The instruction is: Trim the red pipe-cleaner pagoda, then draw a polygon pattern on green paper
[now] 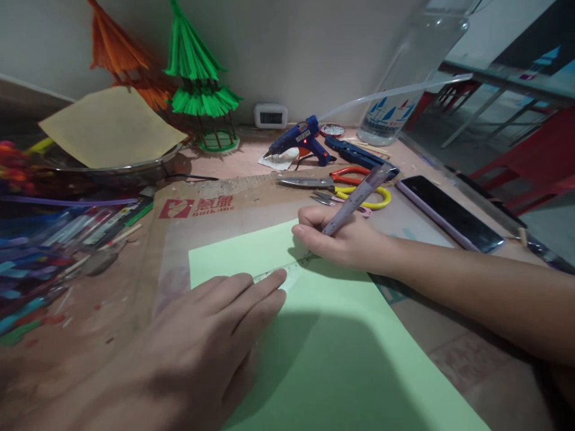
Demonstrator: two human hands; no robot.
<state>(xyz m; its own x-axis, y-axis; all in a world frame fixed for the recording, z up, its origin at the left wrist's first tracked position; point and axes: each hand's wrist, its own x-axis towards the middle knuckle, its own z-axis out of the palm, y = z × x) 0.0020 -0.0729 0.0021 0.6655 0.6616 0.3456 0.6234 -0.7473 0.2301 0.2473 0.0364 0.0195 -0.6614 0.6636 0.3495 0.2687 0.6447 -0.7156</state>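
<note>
A sheet of light green paper (332, 353) lies on the work surface, and a clear ruler (291, 264) crosses its upper part. My left hand (224, 323) rests flat over the ruler's near end, fingers stretched out and pressing down on it and the paper. Wrapped round a greyish-purple pen (348, 206), my right hand (341, 236) sits at the ruler's far end. The pen leans up to the right; its tip is hidden behind my fingers.
Behind the paper lie red-handled pliers (309, 181), yellow-handled scissors (381, 197), a blue glue gun (299, 142) and a box cutter (359, 157). A phone (449, 212) is at right, a bottle (395, 90) behind. Green (202, 78) and orange (119, 48) tiered models stand at back left.
</note>
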